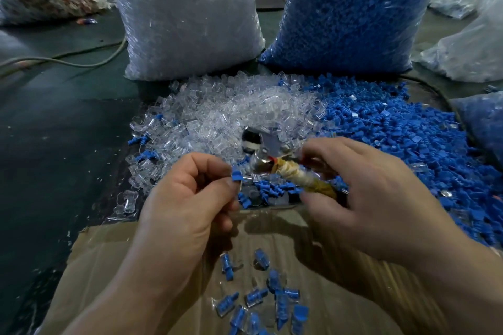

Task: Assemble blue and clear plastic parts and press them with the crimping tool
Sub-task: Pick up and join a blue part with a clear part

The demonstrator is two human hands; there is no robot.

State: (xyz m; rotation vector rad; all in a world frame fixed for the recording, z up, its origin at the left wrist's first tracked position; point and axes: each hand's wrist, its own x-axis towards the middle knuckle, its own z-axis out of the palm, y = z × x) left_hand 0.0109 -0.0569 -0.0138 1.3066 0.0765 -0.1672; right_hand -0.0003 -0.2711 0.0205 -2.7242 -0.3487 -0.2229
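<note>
My left hand (187,198) pinches blue part (236,175) at fingertips, centre; right hand (367,198) wraps taped handle of crimping tool (288,175) just right. Part looks light, stiff, slick: I'd pinch flat head.

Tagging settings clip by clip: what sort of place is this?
Probably a small-parts assembly workshop: a sack of clear parts and a sack of blue parts, and assembled pieces on cardboard.
</note>
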